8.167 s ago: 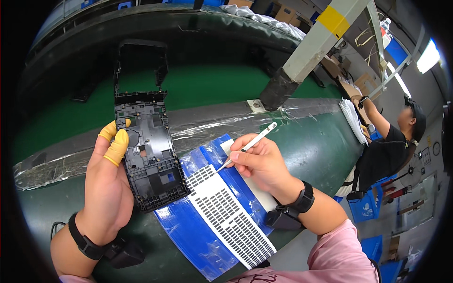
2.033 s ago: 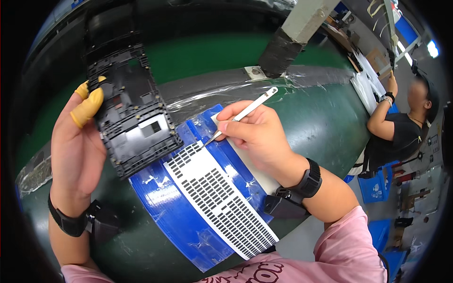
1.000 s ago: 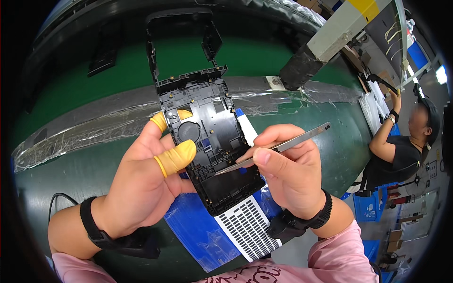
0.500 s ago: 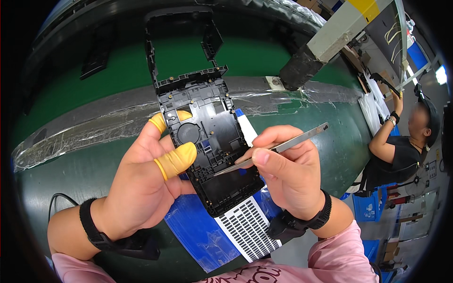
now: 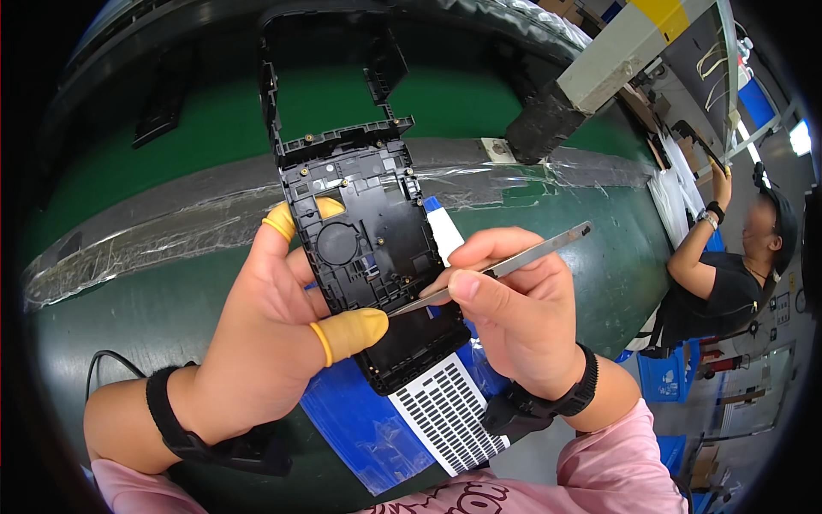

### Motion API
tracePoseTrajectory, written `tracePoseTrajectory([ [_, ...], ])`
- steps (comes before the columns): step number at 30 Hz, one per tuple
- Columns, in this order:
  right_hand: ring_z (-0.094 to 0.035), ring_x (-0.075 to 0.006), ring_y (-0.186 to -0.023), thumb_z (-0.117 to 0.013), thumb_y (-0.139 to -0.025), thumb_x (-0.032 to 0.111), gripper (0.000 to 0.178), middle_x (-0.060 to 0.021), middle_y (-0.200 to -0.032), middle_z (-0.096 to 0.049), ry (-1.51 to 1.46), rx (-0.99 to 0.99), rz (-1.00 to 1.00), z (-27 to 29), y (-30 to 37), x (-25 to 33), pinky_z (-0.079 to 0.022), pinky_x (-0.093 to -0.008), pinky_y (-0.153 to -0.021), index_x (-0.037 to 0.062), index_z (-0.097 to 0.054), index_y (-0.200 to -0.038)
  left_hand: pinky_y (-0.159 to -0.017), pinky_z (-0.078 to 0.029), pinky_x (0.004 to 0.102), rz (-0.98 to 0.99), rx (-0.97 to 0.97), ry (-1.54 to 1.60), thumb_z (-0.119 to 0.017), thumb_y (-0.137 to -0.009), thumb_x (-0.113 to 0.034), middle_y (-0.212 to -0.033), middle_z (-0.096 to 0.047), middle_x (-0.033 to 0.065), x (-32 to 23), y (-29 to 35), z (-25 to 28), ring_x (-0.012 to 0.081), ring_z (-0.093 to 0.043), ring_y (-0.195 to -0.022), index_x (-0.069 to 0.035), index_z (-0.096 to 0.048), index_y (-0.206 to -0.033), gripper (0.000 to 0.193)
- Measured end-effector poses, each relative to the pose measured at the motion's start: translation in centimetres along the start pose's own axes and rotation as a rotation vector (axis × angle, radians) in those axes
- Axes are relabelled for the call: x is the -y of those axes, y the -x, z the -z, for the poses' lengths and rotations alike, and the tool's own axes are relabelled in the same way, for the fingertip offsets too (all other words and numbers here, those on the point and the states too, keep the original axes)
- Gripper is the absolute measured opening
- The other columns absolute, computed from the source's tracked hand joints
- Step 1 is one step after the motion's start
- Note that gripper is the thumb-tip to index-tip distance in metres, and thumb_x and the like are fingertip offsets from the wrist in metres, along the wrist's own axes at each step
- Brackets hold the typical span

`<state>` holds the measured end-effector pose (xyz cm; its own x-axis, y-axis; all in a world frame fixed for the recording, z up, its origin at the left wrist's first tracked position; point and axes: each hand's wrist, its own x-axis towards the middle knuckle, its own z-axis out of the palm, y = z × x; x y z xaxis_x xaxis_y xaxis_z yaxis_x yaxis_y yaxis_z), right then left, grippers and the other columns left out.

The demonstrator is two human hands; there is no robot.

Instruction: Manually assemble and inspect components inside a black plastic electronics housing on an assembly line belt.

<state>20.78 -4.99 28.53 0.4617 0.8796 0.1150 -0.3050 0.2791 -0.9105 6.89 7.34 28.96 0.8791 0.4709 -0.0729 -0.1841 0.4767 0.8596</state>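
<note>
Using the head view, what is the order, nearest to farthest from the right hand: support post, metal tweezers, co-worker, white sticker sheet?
1. Metal tweezers: held in the right hand.
2. White sticker sheet: below the hand, toward the person.
3. Support post: ahead, upper right.
4. Co-worker: far right, past the bench.

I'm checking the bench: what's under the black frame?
Under the frame: part of the left hand, a blue board and white sheet. The sheet's far end is hidden.

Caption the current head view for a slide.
Left hand holds a black plastic frame; right hand holds metal tweezers over it.
</note>
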Motion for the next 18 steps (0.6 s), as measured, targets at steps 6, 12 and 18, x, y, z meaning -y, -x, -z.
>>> tracePoseTrajectory([
  [6, -0.049, -0.0062, -0.058, -0.055, -0.077, -0.003, 0.014, -0.0102, -0.079, -0.060, -0.098, -0.036, -0.069, 0.4, -0.1, -0.1, -0.038, -0.0177, -0.050, -0.0018, -0.053, -0.091, -0.089, -0.040, 0.0312, -0.068, -0.066, -0.061, -0.052, -0.062, 0.018, -0.114, -0.044, 0.0080, 0.0, 0.1, -0.1, 0.0185, -0.047, -0.105, -0.004, -0.022, -0.125, 0.073],
  [12, -0.042, -0.0050, -0.048, -0.057, -0.074, -0.003, 0.015, -0.0117, -0.073, -0.060, -0.040, -0.102, -0.020, 1.7, -2.3, -0.3, -0.031, -0.0169, -0.043, -0.0020, -0.055, -0.088, -0.080, -0.047, 0.0298, -0.373, -0.186, -0.272, -0.050, -0.066, 0.009, -0.110, -0.048, 0.0093, -3.0, -3.1, 3.5, 0.0194, -0.053, -0.098, -0.005, -0.026, -0.123, 0.063],
  [18, -0.046, -0.0041, -0.051, -0.058, -0.072, -0.004, 0.016, -0.0088, -0.069, -0.059, 0.108, -0.052, -0.179, 2.5, -3.1, -2.3, -0.032, -0.0152, -0.043, -0.0028, -0.056, -0.088, -0.082, -0.046, 0.0325, -0.297, -0.188, -0.039, -0.048, -0.082, -0.011, -0.108, -0.051, 0.0068, -4.7, -2.5, 4.8, 0.0170, -0.054, -0.096, -0.006, -0.036, -0.122, 0.041],
])
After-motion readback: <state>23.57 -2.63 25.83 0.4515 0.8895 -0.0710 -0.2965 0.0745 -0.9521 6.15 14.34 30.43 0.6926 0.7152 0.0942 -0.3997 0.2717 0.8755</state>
